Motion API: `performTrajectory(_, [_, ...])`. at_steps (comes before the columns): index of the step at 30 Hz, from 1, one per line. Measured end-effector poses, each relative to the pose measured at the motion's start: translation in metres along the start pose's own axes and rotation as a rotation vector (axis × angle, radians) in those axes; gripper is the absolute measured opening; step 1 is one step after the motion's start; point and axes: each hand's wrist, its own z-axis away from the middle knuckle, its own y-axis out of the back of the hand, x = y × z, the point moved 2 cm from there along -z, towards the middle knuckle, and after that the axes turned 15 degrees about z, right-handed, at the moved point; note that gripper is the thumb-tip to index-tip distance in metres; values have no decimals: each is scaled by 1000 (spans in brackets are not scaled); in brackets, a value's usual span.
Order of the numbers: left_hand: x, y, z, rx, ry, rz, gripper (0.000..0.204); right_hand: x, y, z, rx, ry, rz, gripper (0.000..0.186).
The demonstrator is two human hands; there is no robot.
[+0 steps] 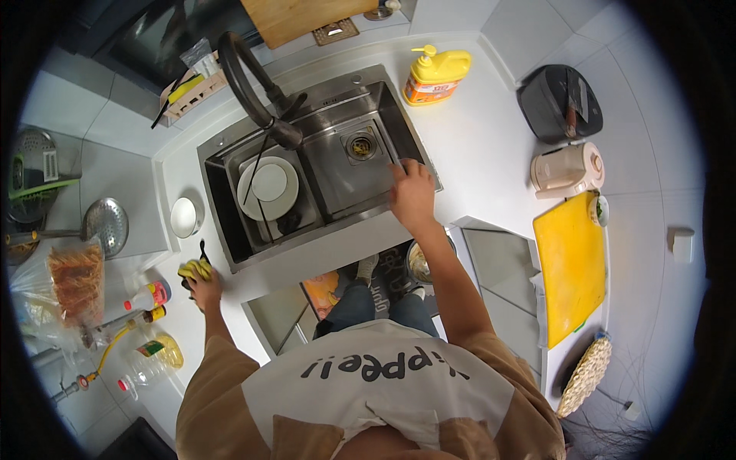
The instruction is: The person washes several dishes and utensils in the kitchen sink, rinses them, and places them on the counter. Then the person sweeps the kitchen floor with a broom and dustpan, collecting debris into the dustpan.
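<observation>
My left hand point(205, 291) is closed on a bunched yellow-and-black cloth point(194, 270), on the white counter left of the sink. My right hand point(412, 198) is over the right front of the steel sink point(349, 182), fingers curled together; whatever they hold, if anything, is too small to make out. In the sink's left part, a small white bowl point(269, 182) rests on a white plate point(285, 201), with a dark crumpled thing point(289, 223) beside them. Yellowish scraps lie in the drain point(362, 146) of the right part. A white cup point(185, 218) stands left of the sink.
A dark faucet point(287, 135) arches over the sink. Behind it on the right stands a yellow pump bottle point(437, 75). A kettle point(563, 170) and yellow cutting board point(569, 268) are at the right; an oil bottle point(157, 360) and a red-capped bottle point(150, 296) at the left.
</observation>
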Motion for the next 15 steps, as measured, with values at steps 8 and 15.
performTrajectory(8, [-52, -23, 66, -37, -248, 137, 59, -14, -10, 113, -215, -125, -511, 31])
performTrajectory(15, [11, -6, 255, -595, -929, 213, 47, 28, 21, 218, -242, -250, -608, 32])
